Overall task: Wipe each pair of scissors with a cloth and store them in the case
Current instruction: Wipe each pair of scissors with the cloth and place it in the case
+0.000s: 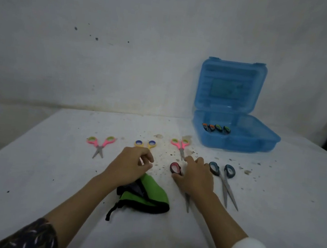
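Red scissors (175,167): centre frame; likely light, stiff, sharp; take by the loops.
Right hand (195,177): lies over them, grip unclear.
Left hand (130,165): curled above green cloth (150,192), hold unclear.
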